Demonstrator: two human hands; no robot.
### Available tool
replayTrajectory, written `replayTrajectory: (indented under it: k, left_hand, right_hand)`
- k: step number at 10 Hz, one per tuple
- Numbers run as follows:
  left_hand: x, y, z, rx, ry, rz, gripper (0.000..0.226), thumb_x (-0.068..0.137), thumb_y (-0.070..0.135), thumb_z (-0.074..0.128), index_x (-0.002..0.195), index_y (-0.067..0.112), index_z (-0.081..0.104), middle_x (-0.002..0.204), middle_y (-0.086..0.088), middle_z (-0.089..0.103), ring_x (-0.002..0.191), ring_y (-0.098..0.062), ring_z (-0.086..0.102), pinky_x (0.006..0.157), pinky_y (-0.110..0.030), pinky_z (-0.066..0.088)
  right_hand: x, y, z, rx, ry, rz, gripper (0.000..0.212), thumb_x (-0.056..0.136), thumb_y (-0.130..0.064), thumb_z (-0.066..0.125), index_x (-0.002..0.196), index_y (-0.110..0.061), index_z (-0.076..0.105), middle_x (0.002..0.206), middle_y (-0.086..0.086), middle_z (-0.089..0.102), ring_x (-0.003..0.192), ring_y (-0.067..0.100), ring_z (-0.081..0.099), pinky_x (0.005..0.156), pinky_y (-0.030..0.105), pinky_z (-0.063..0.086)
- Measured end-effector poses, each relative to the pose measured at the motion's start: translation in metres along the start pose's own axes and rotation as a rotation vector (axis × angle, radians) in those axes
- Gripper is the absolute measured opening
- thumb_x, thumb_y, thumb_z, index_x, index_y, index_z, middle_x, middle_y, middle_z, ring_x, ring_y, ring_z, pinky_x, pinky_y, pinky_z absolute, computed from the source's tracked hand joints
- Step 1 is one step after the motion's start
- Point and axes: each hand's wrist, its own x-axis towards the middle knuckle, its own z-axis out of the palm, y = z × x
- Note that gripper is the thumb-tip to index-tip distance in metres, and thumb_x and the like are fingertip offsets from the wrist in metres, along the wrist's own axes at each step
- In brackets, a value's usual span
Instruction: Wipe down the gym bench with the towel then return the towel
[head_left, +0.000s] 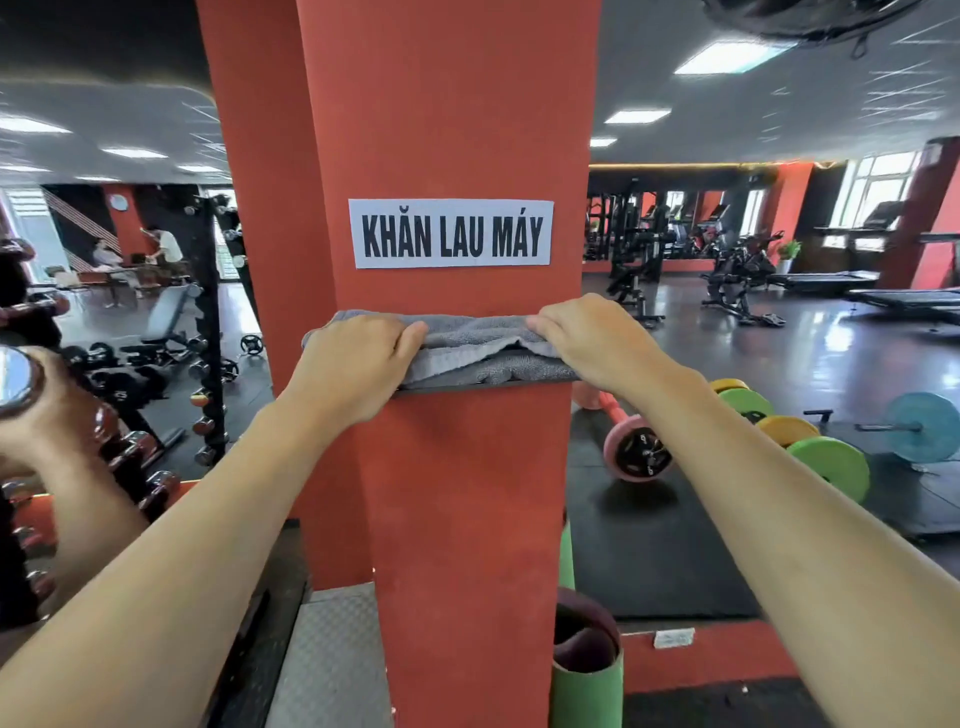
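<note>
Narrow dark shelf (483, 386) on red pillar (457, 104), folded grey towel (478, 353) atop.

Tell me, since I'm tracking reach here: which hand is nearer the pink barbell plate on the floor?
Right. The right hand grips the towel end on the pillar's side facing the pink barbell plate; the left hand holds the far end.

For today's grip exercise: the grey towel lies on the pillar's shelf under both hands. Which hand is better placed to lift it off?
Probably the left hand: its fingers curl over the towel, covering more cloth than the right hand.
</note>
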Motion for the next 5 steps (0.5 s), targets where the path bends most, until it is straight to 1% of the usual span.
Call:
replayTrajectory:
  k: [1,2,3,4,5]
  left_hand:
    - [-0.004,0.003,-0.001,-0.015,0.027,0.005,0.048,0.108,0.039,0.035,0.079,0.013,0.061,0.086,-0.008,0.065,0.092,-0.038,0.063,0.077,-0.044,0.049]
    - [-0.015,0.012,-0.002,-0.06,0.088,0.068,0.04,0.107,0.036,0.038,0.092,0.015,0.069,0.102,-0.007,0.073,0.105,-0.035,0.064,0.077,-0.044,0.049]
    - [-0.03,0.034,-0.007,-0.117,0.141,0.122,0.033,0.105,0.031,0.045,0.112,0.014,0.072,0.119,-0.006,0.072,0.115,-0.033,0.064,0.088,-0.049,0.052]
    - [-0.051,0.066,-0.013,-0.173,0.204,0.149,0.03,0.103,0.023,0.055,0.12,0.005,0.071,0.128,-0.014,0.07,0.12,-0.036,0.064,0.098,-0.046,0.049]
    - [-0.082,0.106,-0.01,-0.225,0.233,0.177,0.029,0.103,0.022,0.056,0.119,0.003,0.07,0.123,-0.017,0.071,0.116,-0.036,0.065,0.098,-0.043,0.047]
  right_hand:
    - [-0.009,0.0,-0.001,0.061,0.037,-0.014,0.052,0.109,-0.033,0.038,0.077,0.0,0.063,0.061,0.006,0.056,0.058,0.02,0.051,0.062,0.038,0.04]
    - [-0.03,-0.004,-0.008,0.085,0.094,-0.056,0.041,0.108,-0.033,0.039,0.105,-0.011,0.074,0.088,0.007,0.074,0.081,0.023,0.065,0.076,0.042,0.052]
    - [-0.052,-0.003,-0.016,0.099,0.105,-0.086,0.037,0.107,-0.033,0.044,0.128,-0.014,0.067,0.115,0.003,0.074,0.102,0.022,0.067,0.085,0.039,0.053]
    - [-0.085,0.0,-0.027,0.108,0.098,-0.087,0.038,0.106,-0.032,0.047,0.136,-0.012,0.06,0.134,0.004,0.067,0.119,0.023,0.062,0.096,0.044,0.051]
    - [-0.131,0.009,-0.035,0.195,0.164,-0.086,0.04,0.106,-0.033,0.049,0.136,-0.01,0.06,0.138,0.007,0.065,0.119,0.022,0.063,0.099,0.036,0.05]
